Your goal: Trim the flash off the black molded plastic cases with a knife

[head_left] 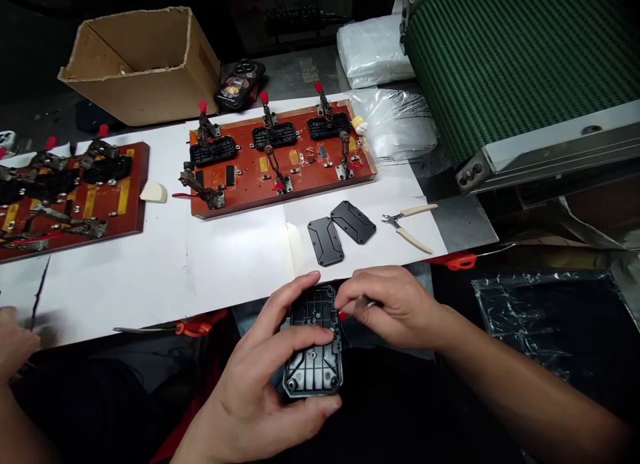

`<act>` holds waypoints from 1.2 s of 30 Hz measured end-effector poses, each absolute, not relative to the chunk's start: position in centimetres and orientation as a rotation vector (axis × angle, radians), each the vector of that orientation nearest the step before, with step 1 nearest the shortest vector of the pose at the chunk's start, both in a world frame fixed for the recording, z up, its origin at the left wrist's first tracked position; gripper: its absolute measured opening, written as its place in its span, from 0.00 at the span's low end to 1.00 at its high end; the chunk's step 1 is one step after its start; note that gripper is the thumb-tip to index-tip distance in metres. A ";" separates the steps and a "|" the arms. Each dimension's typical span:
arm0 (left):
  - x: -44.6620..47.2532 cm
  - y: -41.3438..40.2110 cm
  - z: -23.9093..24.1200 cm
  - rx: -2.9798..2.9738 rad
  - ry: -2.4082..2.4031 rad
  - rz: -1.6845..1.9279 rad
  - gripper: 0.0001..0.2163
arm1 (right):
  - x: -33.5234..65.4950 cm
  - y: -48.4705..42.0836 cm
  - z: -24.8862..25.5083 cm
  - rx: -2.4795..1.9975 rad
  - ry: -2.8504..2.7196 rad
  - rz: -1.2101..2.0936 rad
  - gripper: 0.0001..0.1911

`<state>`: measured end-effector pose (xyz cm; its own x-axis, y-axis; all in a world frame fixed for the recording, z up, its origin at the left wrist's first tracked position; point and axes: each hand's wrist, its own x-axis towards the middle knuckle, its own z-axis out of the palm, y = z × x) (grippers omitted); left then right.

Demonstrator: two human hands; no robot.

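A black plastic cover [314, 367] is tilted up, its ribbed inner side facing me. My left hand [270, 364] grips it along the left and bottom edges, with one finger lying across the ribs. My right hand [387, 304] is closed at the upper right edge of the cover. A small metal tool [367, 303] shows between its fingers; the tool's kind is mostly hidden. Just beyond, two flat black covers [326, 242] [353, 222] lie on white paper, one touching the other. Beside them rest cutting pliers [407, 227] with cream handles, jaws apart.
A red-brown clamp fixture [240, 191] holds several black parts; another fixture [135, 197] stands left. Behind are a cardboard box [145, 91], a phone [240, 84] and bagged plastic [377, 51]. A green conveyor belt [530, 57] juts in at right. Another person's hand [17, 341] is at lower left.
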<state>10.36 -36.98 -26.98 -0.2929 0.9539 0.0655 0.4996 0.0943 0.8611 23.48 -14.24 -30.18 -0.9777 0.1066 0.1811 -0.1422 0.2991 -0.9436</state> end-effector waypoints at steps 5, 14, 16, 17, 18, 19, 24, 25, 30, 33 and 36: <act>9.8 -38.0 -28.6 1.149 1.857 1.240 0.20 | 24.6 -12.6 -31.6 -0.663 -2.333 1.553 0.11; 4.6 -35.8 -33.4 0.341 2.379 0.612 0.25 | 19.6 -11.2 -35.7 -0.947 -2.751 1.032 0.22; 3.0 -35.7 -33.4 0.390 2.482 0.449 0.22 | 18.6 -11.8 -35.8 -0.961 -2.770 0.994 0.22; 2.2 -35.7 -33.3 0.416 2.514 0.380 0.22 | 18.2 -12.0 -35.7 -0.972 -2.771 0.980 0.23; 1.6 -35.8 -33.3 0.446 2.529 0.327 0.21 | 17.9 -12.3 -35.6 -0.991 -2.767 0.967 0.23; 1.0 -35.8 -33.3 0.481 2.531 0.285 0.20 | 17.7 -12.5 -35.4 -1.015 -2.762 0.959 0.24; -0.2 -35.6 -34.0 0.626 2.522 0.221 0.22 | 17.2 -13.9 -34.9 -0.895 -2.789 1.094 0.22; -0.3 -35.7 -34.2 0.629 2.544 0.235 0.23 | 17.1 -14.2 -34.9 -0.820 -2.796 1.144 0.22; 1.7 -37.1 -35.8 0.656 2.748 0.459 0.22 | 17.5 -13.4 -36.3 -0.762 -2.741 1.222 0.24; 4.3 -37.0 -37.4 1.040 2.799 0.630 0.23 | 17.9 -11.7 -37.4 -0.856 -2.697 1.113 0.28; 5.0 -36.1 -39.4 1.540 2.829 0.530 0.40 | 17.4 -9.7 -37.1 -0.816 -2.648 1.003 0.25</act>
<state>4.97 -36.09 -39.45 -0.5490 0.7947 0.2588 0.8345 0.5040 0.2228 17.41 -9.70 -37.05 -0.8291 0.5589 -0.0126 0.4270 0.6186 -0.6595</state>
